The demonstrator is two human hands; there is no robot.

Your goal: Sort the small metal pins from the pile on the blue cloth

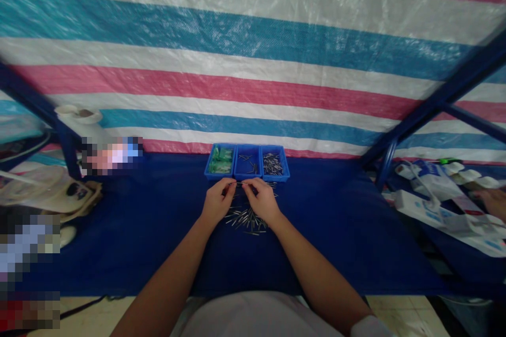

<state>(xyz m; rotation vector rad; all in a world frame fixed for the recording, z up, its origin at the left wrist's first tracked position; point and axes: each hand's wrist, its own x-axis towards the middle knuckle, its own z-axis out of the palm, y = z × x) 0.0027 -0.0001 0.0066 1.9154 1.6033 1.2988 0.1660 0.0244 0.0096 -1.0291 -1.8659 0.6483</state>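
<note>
My left hand (216, 201) and my right hand (262, 200) meet just in front of a blue three-part bin. A thin metal rod (239, 184) spans the gap between them, with the fingertips of both hands closed on its ends. Below the hands, a loose pile of thin metal rods (247, 218) lies on the dark blue table cover; my right hand partly hides it. The bin's left compartment has green and clear small packets (221, 160). A few rods lie in the middle compartment (248, 158), and many short metal pieces (273, 164) fill the right one.
Behind the dark blue table (324, 221) hangs a striped plastic sheet (253, 84). Blue frame posts (419, 110) slope at both sides. A white jug-like container (83, 121) and plastic bags stand left. White boxes (443, 216) and another person's hand (494, 202) are at right.
</note>
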